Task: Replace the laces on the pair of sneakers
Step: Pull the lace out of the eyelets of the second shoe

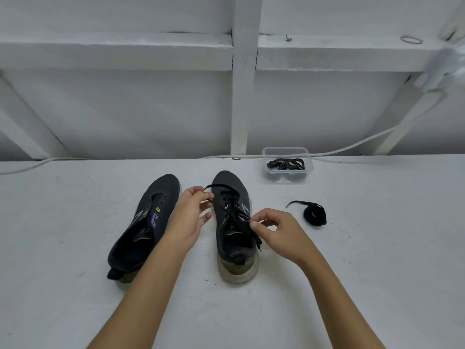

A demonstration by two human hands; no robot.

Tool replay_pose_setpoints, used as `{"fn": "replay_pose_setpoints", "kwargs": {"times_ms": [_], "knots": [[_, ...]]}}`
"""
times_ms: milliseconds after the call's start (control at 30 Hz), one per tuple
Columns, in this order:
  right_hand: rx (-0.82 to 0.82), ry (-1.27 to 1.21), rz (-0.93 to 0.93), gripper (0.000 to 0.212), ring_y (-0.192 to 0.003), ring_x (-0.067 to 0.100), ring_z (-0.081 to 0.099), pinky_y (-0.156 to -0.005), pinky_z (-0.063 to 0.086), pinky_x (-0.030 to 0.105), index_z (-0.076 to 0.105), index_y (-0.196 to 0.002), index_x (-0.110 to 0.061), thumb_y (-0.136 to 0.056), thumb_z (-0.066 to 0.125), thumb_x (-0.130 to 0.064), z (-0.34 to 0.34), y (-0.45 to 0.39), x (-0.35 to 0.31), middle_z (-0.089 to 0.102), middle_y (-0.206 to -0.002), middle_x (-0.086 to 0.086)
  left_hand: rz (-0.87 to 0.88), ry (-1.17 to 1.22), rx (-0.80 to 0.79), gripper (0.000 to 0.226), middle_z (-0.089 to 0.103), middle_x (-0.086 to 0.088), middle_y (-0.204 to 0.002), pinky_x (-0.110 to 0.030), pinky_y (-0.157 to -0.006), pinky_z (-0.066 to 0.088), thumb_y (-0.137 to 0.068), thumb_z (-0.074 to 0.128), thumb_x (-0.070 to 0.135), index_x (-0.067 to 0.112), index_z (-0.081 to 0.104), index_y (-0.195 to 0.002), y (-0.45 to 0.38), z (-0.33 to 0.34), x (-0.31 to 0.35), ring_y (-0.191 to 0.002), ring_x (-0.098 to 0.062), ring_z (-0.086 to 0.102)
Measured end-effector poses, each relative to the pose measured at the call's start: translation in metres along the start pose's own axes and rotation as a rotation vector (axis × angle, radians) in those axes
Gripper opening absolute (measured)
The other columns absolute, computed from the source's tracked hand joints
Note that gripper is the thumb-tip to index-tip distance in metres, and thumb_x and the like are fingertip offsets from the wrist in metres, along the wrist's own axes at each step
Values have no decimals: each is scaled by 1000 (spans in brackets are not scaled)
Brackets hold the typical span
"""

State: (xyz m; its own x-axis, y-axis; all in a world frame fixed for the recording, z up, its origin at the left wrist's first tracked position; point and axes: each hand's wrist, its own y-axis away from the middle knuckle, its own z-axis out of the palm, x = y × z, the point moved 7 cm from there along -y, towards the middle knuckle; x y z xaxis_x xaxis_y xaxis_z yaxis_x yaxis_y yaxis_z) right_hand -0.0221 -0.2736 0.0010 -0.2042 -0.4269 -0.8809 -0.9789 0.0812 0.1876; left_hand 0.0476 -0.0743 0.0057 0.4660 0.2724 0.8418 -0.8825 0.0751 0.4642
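Note:
Two dark sneakers stand side by side on a white surface, toes pointing away. The left sneaker point(143, 222) has bare eyelets and no lace. The right sneaker point(232, 222) carries a black lace point(231, 205) through its eyelets. My left hand point(192, 210) pinches one end of this lace near the toe side. My right hand point(276, 231) pinches the lace's other end beside the shoe's collar. A coiled black lace point(314, 214) lies loose to the right of the shoes.
A clear plastic tub point(287, 165) holding more black laces sits at the back right against the white wall. A white cable point(352, 147) runs along the wall's foot. A rubber band point(411, 40) lies on the ledge above.

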Motion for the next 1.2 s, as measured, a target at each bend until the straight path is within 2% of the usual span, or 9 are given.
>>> {"fn": "replay_pose_setpoints", "kwargs": {"times_ms": [133,300,467,567,633,733,867,1000,1200], "knots": [[-3,-7,-16,12,-89,1,67,-80,51,17,76,-90,-30,-95,67,-23,0,-6,-1,74,-92,-17,157,-198,10,15,65,6,-94,-26,-69,43,-97,61,11,25,68,-99,-4,-6,12,-79,-9,57],[-59,-46,-15,11,-82,1,66,-74,48,10,77,-90,-27,-95,68,-30,5,-9,-6,75,-87,-9,307,-982,132,16,61,7,-81,-15,-49,42,-97,57,20,28,71,-99,-4,-14,23,-64,-9,55],[-77,-69,15,20,-77,8,65,-76,51,21,76,-83,-21,-96,67,-33,3,-9,-5,75,-84,1,335,-1478,142,15,49,8,-106,-31,-72,44,-91,69,32,29,67,-105,-3,-11,21,-102,-18,55],[-74,-84,16,18,-85,15,70,-81,54,26,77,-85,-23,-96,66,-32,3,-9,-5,76,-84,-2,717,-1314,65,13,49,8,-106,-29,-76,42,-92,62,15,23,68,-100,15,22,41,-104,-14,48],[-63,-95,18,16,-82,11,70,-78,53,24,77,-85,-23,-96,67,-29,4,-9,-4,76,-83,-5,759,-1237,-140,15,57,10,-104,-29,-83,46,-95,60,20,25,71,-103,19,45,42,-99,-11,52],[-60,-94,19,13,-83,5,69,-77,51,19,78,-88,-25,-96,67,-27,3,-8,-1,76,-85,-8,627,-1403,-367,17,61,13,-96,-31,-84,50,-93,64,39,32,73,-105,15,68,30,-94,-10,57],[-61,-83,30,12,-87,6,70,-80,53,20,79,-91,-26,-95,68,-27,2,-4,4,77,-88,-9,423,-1490,-352,21,64,16,-87,-25,-79,51,-85,76,43,29,77,-100,7,61,29,-90,-6,62],[-53,-83,40,12,-84,2,69,-73,47,13,78,-90,-26,-95,68,-24,2,-1,6,77,-87,-11,322,-1369,-332,9,68,15,-89,-14,-65,42,-86,77,31,27,78,-95,6,51,29,-86,-2,61],[-15,-80,20,12,-86,-1,68,-72,46,9,78,-94,-31,-96,67,-26,2,-1,-1,76,-91,-16,207,-934,-304,6,70,9,-94,-23,-74,47,-97,62,28,26,67,-94,3,38,22,-86,-5,63]]}}
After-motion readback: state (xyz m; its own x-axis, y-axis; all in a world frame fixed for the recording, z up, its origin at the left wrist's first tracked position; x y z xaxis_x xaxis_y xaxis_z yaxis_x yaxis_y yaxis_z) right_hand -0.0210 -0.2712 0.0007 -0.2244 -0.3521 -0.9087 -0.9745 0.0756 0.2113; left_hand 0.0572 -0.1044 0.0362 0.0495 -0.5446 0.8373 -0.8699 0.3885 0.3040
